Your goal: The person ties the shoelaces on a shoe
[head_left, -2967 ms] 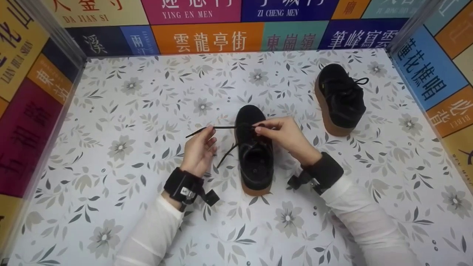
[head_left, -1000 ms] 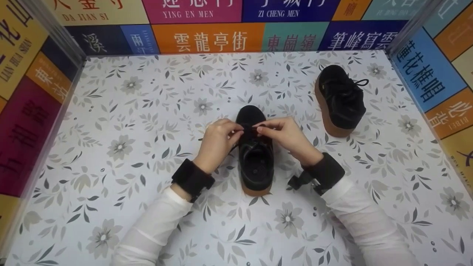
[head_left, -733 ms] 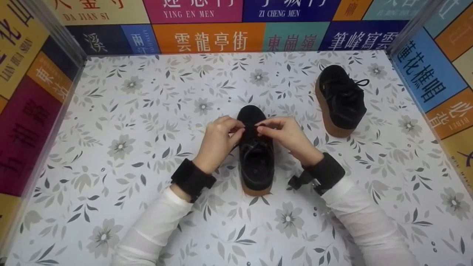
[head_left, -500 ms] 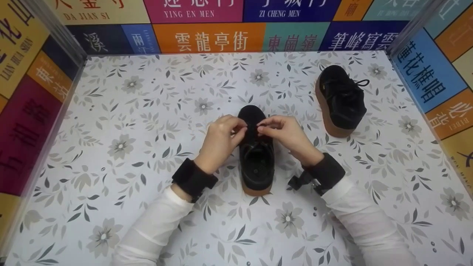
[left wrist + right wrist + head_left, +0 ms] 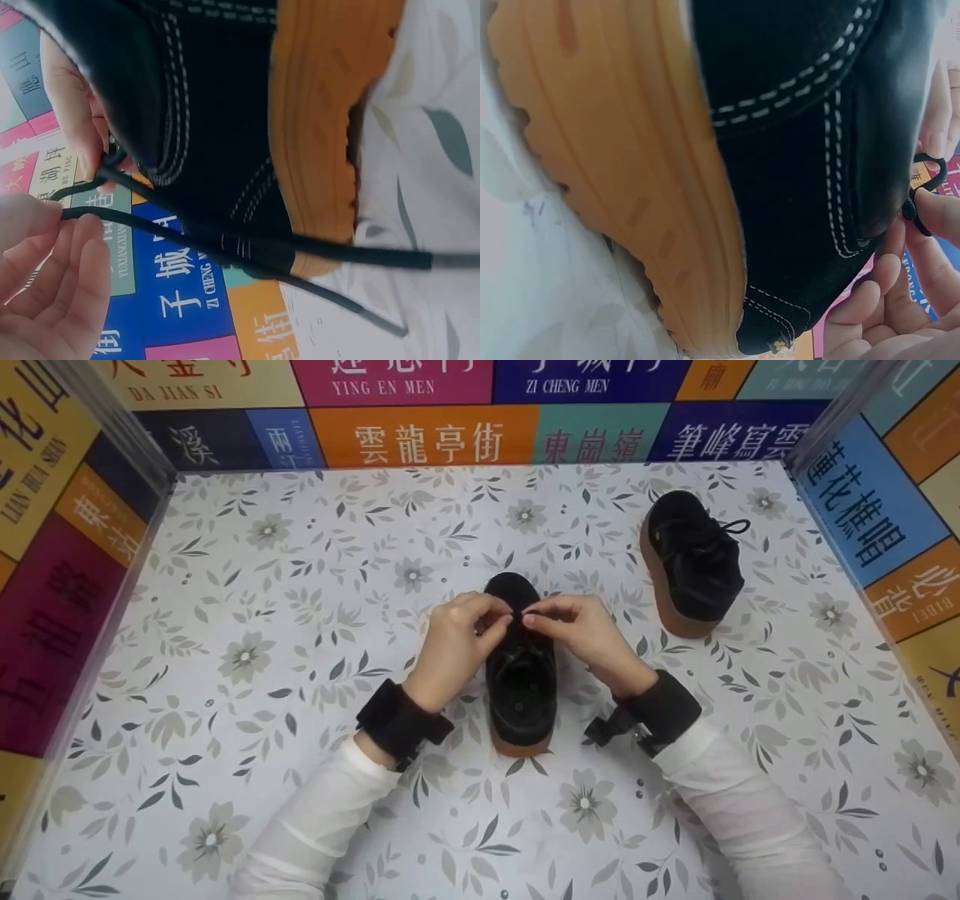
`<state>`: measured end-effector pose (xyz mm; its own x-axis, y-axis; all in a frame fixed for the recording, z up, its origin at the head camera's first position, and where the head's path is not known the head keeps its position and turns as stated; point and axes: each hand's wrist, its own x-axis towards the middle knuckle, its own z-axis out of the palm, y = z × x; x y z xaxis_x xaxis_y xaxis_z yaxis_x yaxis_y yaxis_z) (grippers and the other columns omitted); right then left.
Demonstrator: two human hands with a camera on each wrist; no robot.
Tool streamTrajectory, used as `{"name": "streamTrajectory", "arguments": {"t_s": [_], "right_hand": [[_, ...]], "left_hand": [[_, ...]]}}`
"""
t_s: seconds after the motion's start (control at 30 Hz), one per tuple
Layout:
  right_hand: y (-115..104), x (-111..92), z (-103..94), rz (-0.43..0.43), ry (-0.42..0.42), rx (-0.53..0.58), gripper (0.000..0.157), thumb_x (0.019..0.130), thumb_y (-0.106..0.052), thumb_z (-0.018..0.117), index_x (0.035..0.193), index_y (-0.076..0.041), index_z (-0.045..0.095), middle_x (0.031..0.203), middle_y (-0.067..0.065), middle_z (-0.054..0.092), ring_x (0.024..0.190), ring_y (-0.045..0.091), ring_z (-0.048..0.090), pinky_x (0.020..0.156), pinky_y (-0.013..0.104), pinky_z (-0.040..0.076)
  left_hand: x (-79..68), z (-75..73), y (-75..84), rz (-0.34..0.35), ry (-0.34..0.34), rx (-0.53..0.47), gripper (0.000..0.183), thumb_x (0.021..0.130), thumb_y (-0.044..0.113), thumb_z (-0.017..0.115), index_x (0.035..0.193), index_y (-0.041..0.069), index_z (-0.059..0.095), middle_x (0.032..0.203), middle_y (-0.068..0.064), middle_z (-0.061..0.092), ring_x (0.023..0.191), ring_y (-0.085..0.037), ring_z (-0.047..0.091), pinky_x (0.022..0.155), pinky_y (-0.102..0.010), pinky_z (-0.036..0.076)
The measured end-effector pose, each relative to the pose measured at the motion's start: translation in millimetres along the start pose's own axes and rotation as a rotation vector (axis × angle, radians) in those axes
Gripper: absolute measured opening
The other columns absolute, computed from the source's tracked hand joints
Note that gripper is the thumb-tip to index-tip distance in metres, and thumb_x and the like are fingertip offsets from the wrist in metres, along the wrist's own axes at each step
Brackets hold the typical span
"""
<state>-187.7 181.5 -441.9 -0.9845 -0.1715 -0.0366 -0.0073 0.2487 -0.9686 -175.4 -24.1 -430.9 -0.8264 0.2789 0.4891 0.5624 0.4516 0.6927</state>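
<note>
A black lace-up shoe [image 5: 521, 727] with a tan sole [image 5: 319, 120] stands in mid-surface, toe pointing away. Over its lacing, my left hand [image 5: 454, 641] pinches the black shoelace [image 5: 139, 223] between thumb and fingers. Close by on the right, my right hand [image 5: 592, 641] pinches a bent part of the lace [image 5: 910, 209]; the fingertips of both hands nearly meet. In the left wrist view two lace ends trail down past the shoe's side. From the head view the lace between the fingers is mostly hidden.
A second black shoe [image 5: 694, 566], with a lace loop sticking out, stands at the back right. Printed panels [image 5: 424, 439] with lettering border the back and both sides. White flower-patterned covering [image 5: 247, 780] lies under everything.
Three seconds ago my left hand held a lace end stretched out left of the shoe. It has since come right, over the shoe, close to my right hand, which has barely moved.
</note>
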Motion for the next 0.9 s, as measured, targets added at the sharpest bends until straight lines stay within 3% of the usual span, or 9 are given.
{"name": "streamTrajectory", "arguments": {"t_s": [0.3,0.6,0.9], "right_hand": [[0,0,-0.9,0.005,0.007,-0.003,0.019,0.097,-0.006,0.076,0.112,0.006,0.079,0.106,0.005,0.082,0.092,0.002,0.071,0.084,0.017,0.056],[0,0,-0.8,0.032,0.009,0.003,0.024,0.097,-0.006,0.075,0.116,0.009,0.077,0.1,-0.009,0.081,0.091,0.001,0.072,0.085,0.017,0.056],[0,-1,-0.4,0.029,0.018,0.007,0.024,0.097,-0.005,0.075,0.115,0.011,0.076,0.097,-0.011,0.081,0.09,0.0,0.071,0.085,0.017,0.056]], "left_hand": [[1.6,7.3,1.5,-0.053,-0.007,-0.072,0.008,0.098,0.004,0.073,0.1,-0.002,0.078,0.097,-0.015,0.081,0.086,-0.025,0.079,0.077,-0.033,0.066],[1.0,12.0,-0.1,-0.149,0.011,-0.182,0.007,0.097,0.005,0.074,0.1,-0.001,0.078,0.097,-0.014,0.082,0.086,-0.025,0.079,0.078,-0.032,0.065],[-1.0,17.9,-5.0,-0.227,0.024,-0.287,0.007,0.097,0.004,0.074,0.1,-0.002,0.077,0.096,-0.016,0.08,0.084,-0.026,0.076,0.075,-0.019,0.057]]}}
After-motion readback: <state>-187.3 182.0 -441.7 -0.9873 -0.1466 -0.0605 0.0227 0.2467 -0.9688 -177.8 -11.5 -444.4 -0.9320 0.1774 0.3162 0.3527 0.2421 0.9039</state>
